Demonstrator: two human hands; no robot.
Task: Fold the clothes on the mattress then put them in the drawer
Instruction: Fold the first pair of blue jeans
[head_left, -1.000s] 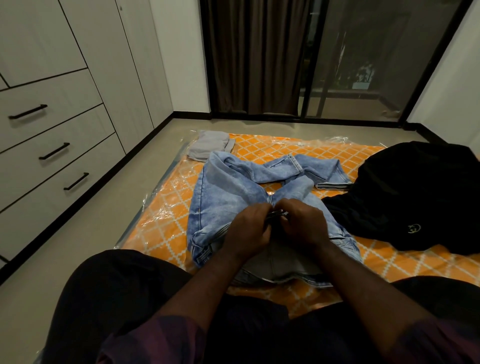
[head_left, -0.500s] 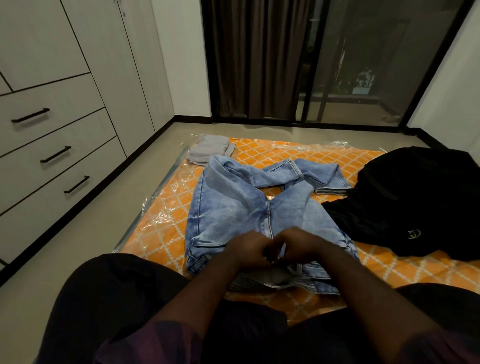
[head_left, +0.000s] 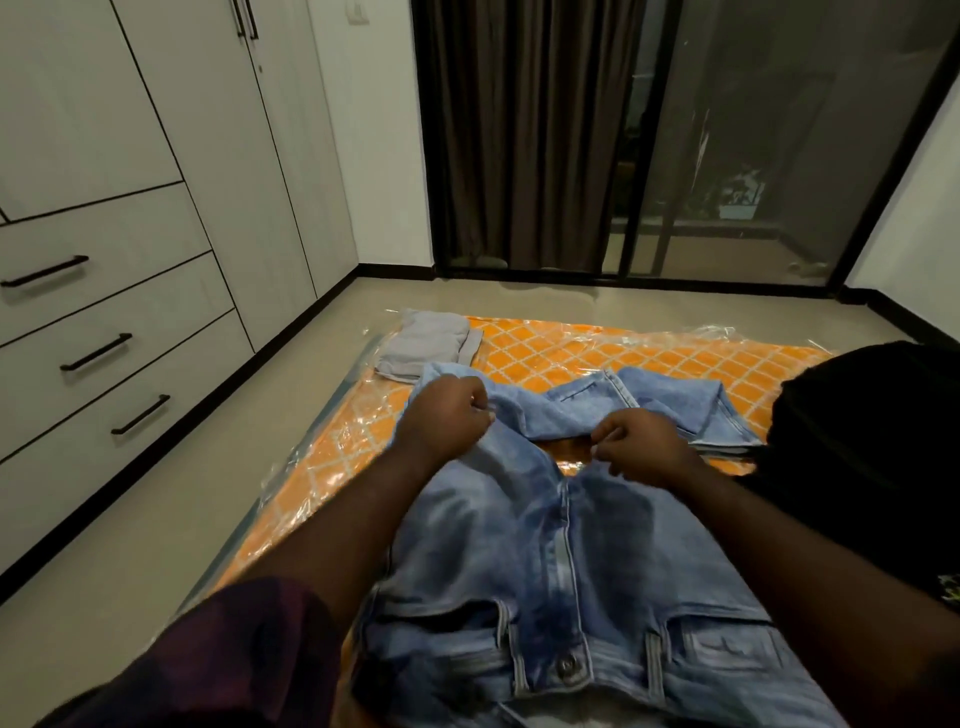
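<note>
I see faded denim jeans (head_left: 545, 519) with a dull metal button (head_left: 568, 665). The mattress (head_left: 597, 348) wears glossy clear plastic (crinkled); the drawers (head_left: 156, 322) look matt.

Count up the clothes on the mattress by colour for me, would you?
Blue: 1, the jeans
Grey: 1, the grey folded garment
Black: 1, the black garment
Total: 3
</note>
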